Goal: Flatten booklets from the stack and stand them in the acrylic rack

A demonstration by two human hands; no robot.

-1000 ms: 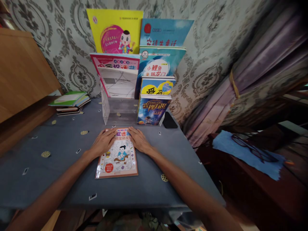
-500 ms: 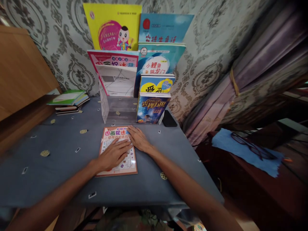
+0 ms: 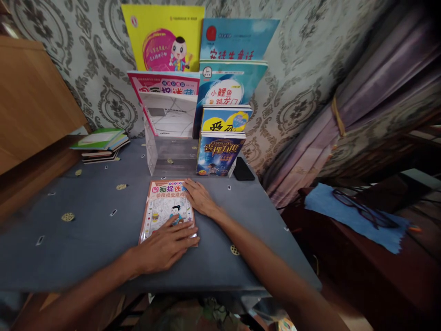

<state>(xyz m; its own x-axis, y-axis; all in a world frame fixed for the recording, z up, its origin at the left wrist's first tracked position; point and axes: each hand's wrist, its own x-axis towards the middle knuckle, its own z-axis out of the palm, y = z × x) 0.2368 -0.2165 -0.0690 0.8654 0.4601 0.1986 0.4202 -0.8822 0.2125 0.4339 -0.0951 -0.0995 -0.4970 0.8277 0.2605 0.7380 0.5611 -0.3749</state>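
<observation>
A thin picture book (image 3: pixel 161 207) with an orange border and a drawn figure on its cover lies flat on the table in front of me. My left hand (image 3: pixel 165 246) rests across the lower part of the cover, fingers stretched out toward the right edge. On the upper right edge of the book lies my right hand (image 3: pixel 199 196), its fingers extended and flat. Neither hand grips anything. The lower edge of the book is mostly hidden under my left hand.
Behind the book stands a clear display rack (image 3: pixel 151 158) with several upright books, including a dark blue one (image 3: pixel 218 154). A black phone (image 3: pixel 243 169) lies right of it. At the left is a book stack (image 3: pixel 101 142); at the right, glasses (image 3: pixel 365 209) on a blue cloth (image 3: pixel 320 202).
My left hand has slid down the cover toward me, uncovering the drawn figure in the middle. My right hand stays at the upper right edge.
</observation>
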